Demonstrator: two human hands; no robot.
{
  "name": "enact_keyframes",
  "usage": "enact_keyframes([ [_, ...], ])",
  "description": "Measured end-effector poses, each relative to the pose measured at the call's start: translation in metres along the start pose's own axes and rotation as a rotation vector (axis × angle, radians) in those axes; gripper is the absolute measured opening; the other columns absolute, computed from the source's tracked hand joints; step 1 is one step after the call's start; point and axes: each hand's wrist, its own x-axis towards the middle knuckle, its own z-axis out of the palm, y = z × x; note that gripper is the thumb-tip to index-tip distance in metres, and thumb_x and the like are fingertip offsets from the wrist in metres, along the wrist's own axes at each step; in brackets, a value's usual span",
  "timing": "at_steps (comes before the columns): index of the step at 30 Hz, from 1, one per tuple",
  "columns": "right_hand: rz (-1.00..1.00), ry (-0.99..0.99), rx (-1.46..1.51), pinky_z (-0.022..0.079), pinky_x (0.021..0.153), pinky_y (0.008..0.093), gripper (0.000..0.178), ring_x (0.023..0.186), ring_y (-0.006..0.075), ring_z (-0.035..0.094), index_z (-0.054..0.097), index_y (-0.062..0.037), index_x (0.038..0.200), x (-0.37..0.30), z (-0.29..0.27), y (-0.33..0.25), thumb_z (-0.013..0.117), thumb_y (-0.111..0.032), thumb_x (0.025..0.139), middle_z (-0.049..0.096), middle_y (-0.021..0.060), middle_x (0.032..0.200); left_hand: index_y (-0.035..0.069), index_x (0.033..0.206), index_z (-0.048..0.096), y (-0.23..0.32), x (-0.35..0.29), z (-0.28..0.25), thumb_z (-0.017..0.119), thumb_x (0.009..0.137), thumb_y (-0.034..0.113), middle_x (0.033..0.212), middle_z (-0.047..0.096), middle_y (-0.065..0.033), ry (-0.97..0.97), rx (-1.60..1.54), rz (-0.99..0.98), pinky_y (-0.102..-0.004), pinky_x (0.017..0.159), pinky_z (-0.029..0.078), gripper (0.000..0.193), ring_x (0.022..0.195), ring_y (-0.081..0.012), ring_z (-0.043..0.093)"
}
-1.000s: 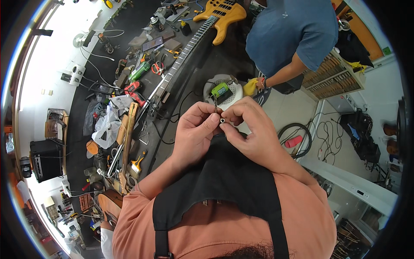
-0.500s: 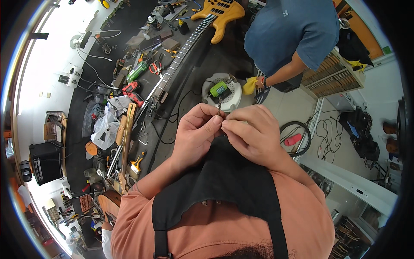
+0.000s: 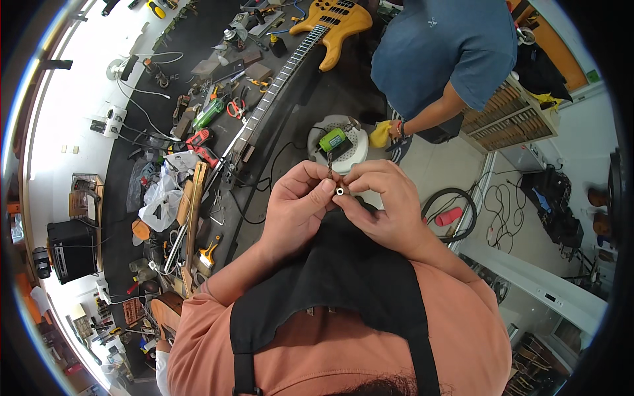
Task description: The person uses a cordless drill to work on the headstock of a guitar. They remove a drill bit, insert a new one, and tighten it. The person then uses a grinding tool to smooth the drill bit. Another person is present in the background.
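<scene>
Both my hands meet in front of my black apron [image 3: 317,264]. My left hand [image 3: 300,201] is closed, its thumb and forefinger pinching a thin, dark, twisted drill bit [image 3: 330,160] that points away from me. My right hand [image 3: 383,198] is closed on a small round metal sleeve [image 3: 340,191] with a dark hole facing up. The two pieces nearly touch between my fingertips; my fingers cover much of both. Beyond my hands a green power tool [image 3: 335,141] lies on a white perforated stool [image 3: 360,153].
A yellow electric bass [image 3: 340,30] lies on the cluttered dark bench [image 3: 122,218] to the left, among pliers [image 3: 236,107] and a red drill [image 3: 201,146]. A co-worker in a blue shirt [image 3: 442,53] holds a yellow cloth [image 3: 381,134]. Cables and a black hose [image 3: 472,218] lie on the right-hand floor.
The fingers of my right hand have shifted, and the end of the metal sleeve now shows. The drill bit has moved slightly left. The co-worker's cloth has moved a little.
</scene>
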Motion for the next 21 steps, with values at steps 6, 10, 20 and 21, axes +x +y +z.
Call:
enact_keyframes([
  [6,0.008,-0.038,-0.023,0.054,0.078,0.039,0.03,0.089,0.0283,0.07,0.071,-0.0102,0.106,0.007,-0.011,0.001,0.088,-0.007,0.081,0.071,0.0071,0.102,-0.001,0.123,0.064,-0.006,0.003,0.006,0.063,0.11,0.007,0.119,0.072,-0.0117,0.045,0.017,-0.002,-0.0372,0.096,0.059,0.014,0.108,-0.0184,0.07],
  [10,0.429,-0.01,0.439,0.052,0.08,0.0333,0.017,0.092,0.0216,0.068,0.07,-0.0077,0.109,0.004,-0.014,0.012,0.078,-0.01,0.095,0.069,0.0071,0.103,-0.002,0.122,0.063,-0.011,0.009,0.013,0.063,0.11,0.007,0.114,0.073,-0.0129,0.091,0.085,0.005,-0.0372,0.094,0.06,0.015,0.102,-0.0194,0.072],
  [20,0.868,0.394,1.835,0.048,0.077,0.0312,0.024,0.083,0.0158,0.055,0.062,-0.0074,0.105,0.034,-0.029,0.13,0.055,-0.027,0.116,0.055,0.0022,0.089,0.0,0.114,0.063,-0.027,0.017,0.029,0.059,0.11,0.005,0.102,0.071,-0.0136,0.258,0.228,0.076,-0.0378,0.084,0.058,0.008,0.092,-0.0233,0.07],
  [21,0.836,0.401,1.853,0.048,0.077,0.0321,0.025,0.083,0.0168,0.055,0.062,-0.0079,0.103,0.04,-0.033,0.138,0.053,-0.027,0.117,0.055,0.003,0.089,0.0,0.114,0.063,-0.028,0.019,0.03,0.059,0.11,0.004,0.101,0.07,-0.0134,0.271,0.241,0.07,-0.0377,0.084,0.058,0.007,0.091,-0.0234,0.07],
])
